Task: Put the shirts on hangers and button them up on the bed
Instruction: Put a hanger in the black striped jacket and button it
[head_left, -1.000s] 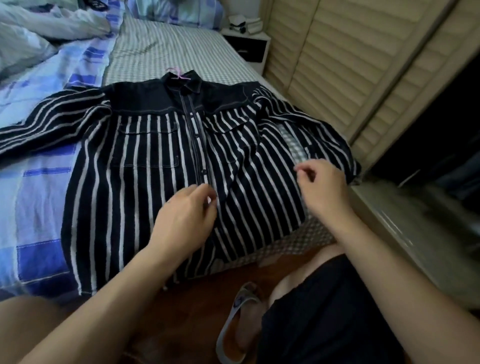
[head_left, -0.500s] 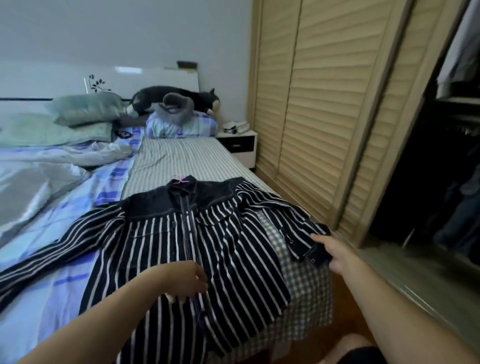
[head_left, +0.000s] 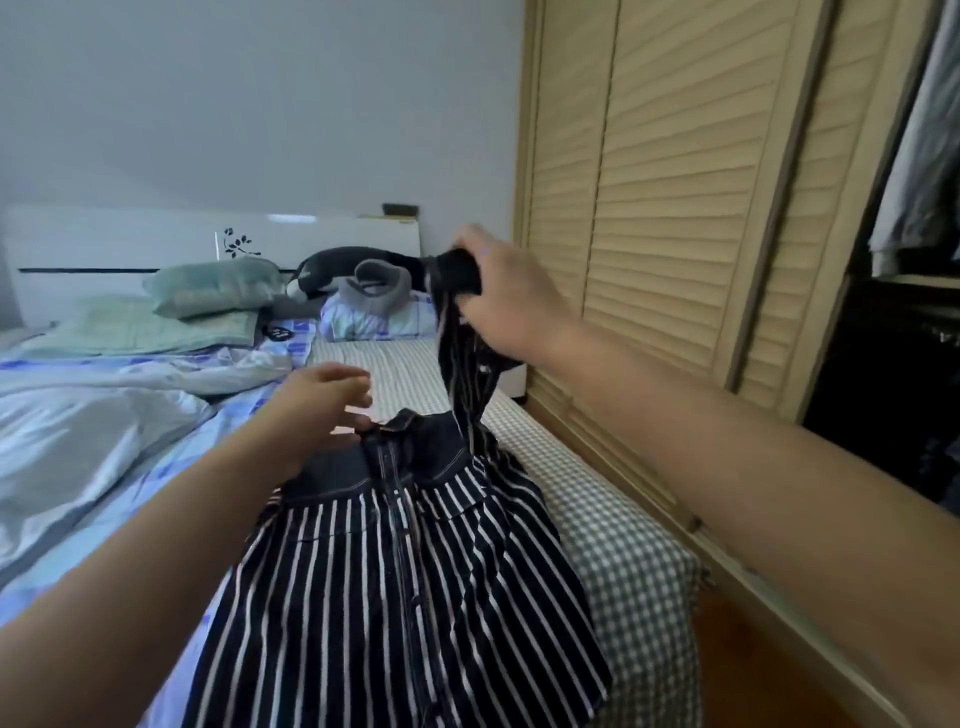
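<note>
A dark shirt with white stripes (head_left: 395, 582) lies buttoned down the front on the bed (head_left: 618, 525), collar pointing away from me. My right hand (head_left: 506, 299) grips the cuff of its right sleeve (head_left: 460, 358) and holds it high above the bed, so the sleeve hangs stretched down to the shoulder. My left hand (head_left: 322, 400) hovers over the collar with fingers spread and relaxed, holding nothing. A pale bit of the hanger shows just under that hand; the rest of the hanger is hidden.
Rumpled pale bedding (head_left: 88, 431) covers the bed's left side. Pillows (head_left: 218, 283) and a dark plush toy (head_left: 337, 262) sit by the white headboard. Slatted wooden wardrobe doors (head_left: 675, 218) run along the right, with an open wardrobe section (head_left: 904, 322) beyond.
My right hand has lifted the sleeve cuff from the bed's edge high into the air. My left hand moved from the shirt's front up to the collar.
</note>
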